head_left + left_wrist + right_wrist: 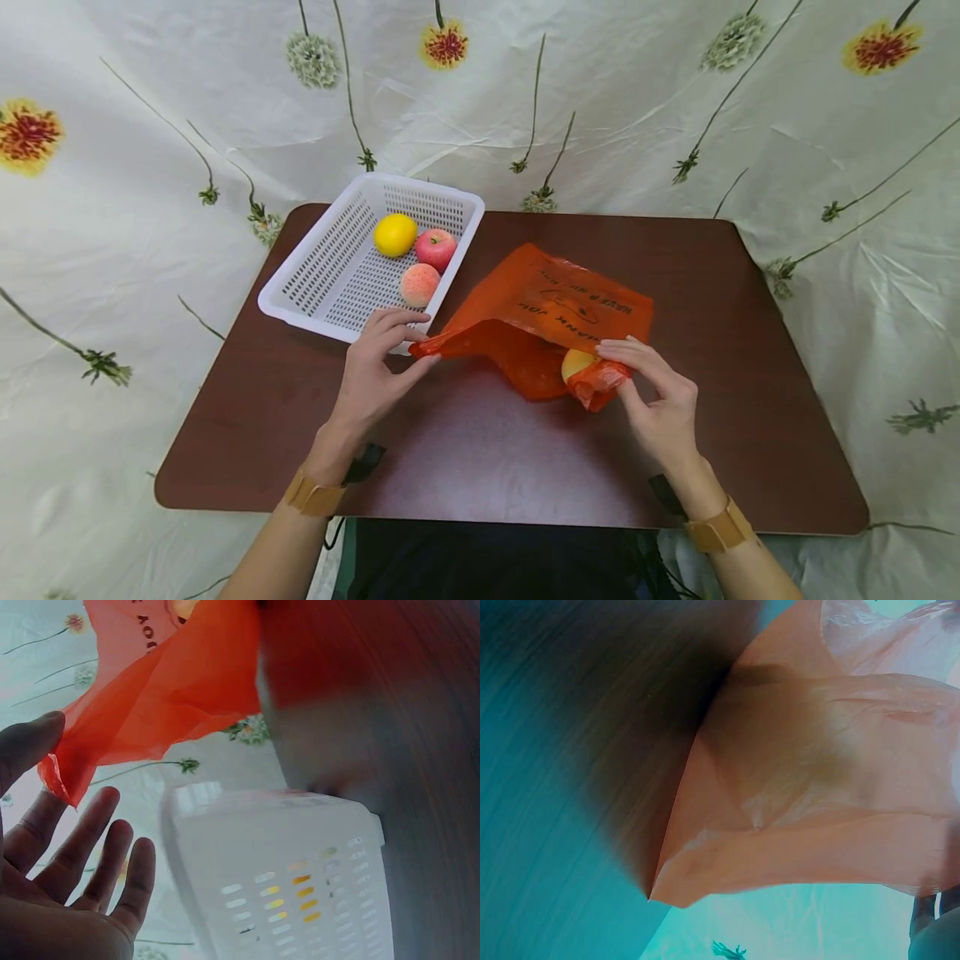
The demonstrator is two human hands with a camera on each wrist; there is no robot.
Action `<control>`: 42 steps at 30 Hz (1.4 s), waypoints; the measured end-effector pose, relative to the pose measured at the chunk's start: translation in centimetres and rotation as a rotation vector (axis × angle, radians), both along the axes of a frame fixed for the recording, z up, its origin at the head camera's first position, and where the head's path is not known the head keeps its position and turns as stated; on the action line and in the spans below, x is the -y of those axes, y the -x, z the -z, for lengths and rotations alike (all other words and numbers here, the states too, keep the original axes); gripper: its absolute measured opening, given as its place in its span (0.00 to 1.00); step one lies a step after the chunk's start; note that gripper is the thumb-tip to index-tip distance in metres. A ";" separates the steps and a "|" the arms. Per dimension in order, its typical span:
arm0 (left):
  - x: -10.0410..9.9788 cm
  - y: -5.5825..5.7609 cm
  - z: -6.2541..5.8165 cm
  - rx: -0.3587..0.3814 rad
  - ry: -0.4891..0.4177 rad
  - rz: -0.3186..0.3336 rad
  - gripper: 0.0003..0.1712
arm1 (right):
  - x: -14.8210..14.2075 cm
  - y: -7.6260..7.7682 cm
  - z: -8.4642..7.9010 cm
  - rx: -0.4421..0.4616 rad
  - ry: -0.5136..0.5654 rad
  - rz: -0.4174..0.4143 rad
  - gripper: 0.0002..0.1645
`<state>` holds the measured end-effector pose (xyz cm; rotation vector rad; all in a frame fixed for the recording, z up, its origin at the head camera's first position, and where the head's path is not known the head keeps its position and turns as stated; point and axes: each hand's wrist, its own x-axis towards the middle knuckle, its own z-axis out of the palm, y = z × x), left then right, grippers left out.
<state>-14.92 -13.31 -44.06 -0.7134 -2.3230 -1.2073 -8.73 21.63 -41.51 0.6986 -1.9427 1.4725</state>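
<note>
An orange-red plastic bag (pixel 555 296) with black print is stretched between both hands. My left hand (pixel 375 358) pinches its left corner between thumb and forefinger, beside the basket's near corner; in the left wrist view the other fingers of that hand (pixel 67 877) are spread. On the right side, my right hand (pixel 660 396) pinches the bag's edge. Just left of those fingertips a yellow round fruit (pixel 576 364) shows, partly covered by the bag. The right wrist view shows the bag (pixel 795 765) close up, with a darker round shape behind the film.
A white perforated plastic basket (pixel 300 287) stands at the back left of the brown table (pixel 750 450). In it lie a yellow fruit (pixel 395 235), a red apple (pixel 436 249) and a peach (pixel 420 285). A flower-printed cloth (pixel 637 108) hangs behind the table.
</note>
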 end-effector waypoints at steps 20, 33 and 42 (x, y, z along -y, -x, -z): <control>-1.4 -4.5 -8.8 0.063 -0.167 0.181 0.15 | -1.7 0.2 -3.0 0.079 0.179 0.098 0.11; -1.5 -5.1 -10.8 0.070 -0.214 0.240 0.16 | -2.2 0.5 -4.2 0.084 0.273 0.032 0.10; -1.6 -5.5 -11.6 0.058 -0.221 0.243 0.16 | -1.9 0.6 -5.2 0.067 0.287 0.022 0.10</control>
